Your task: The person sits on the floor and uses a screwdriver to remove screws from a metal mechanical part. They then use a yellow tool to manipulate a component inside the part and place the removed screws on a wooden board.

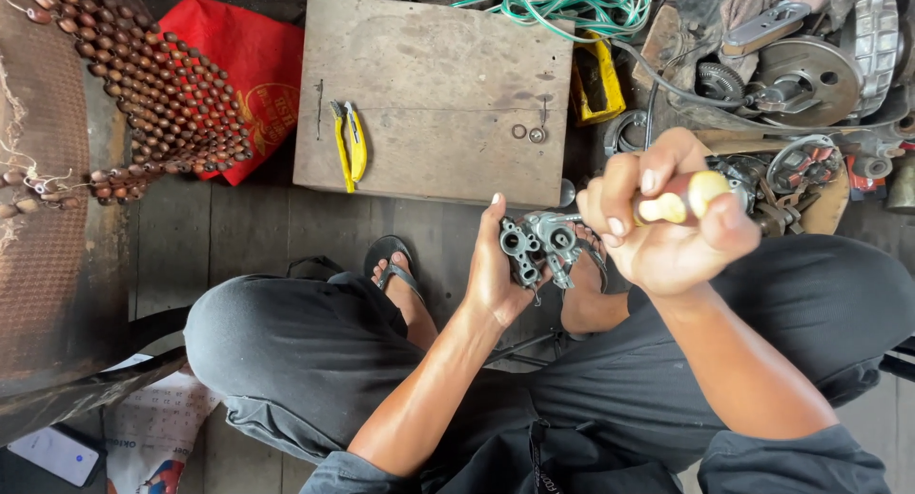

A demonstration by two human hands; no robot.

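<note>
My left hand (496, 270) grips a small grey metal engine part (536, 246) with several round ports, held above my feet. My right hand (658, 218) is closed around a screwdriver handle (681, 201), yellow and dark red, with its shaft pointing left into the metal part. Both hands are raised over my lap, between my knees in dark trousers. The screwdriver's tip is hidden by the part.
A wooden board (434, 94) lies ahead with yellow-handled pliers (349, 143) and two small washers (529, 132). Green wire (572, 3) and engine parts (801, 75) crowd the far right. A red bag (243, 65) and beaded seat cover (152, 94) sit left. A phone (52, 453) lies bottom left.
</note>
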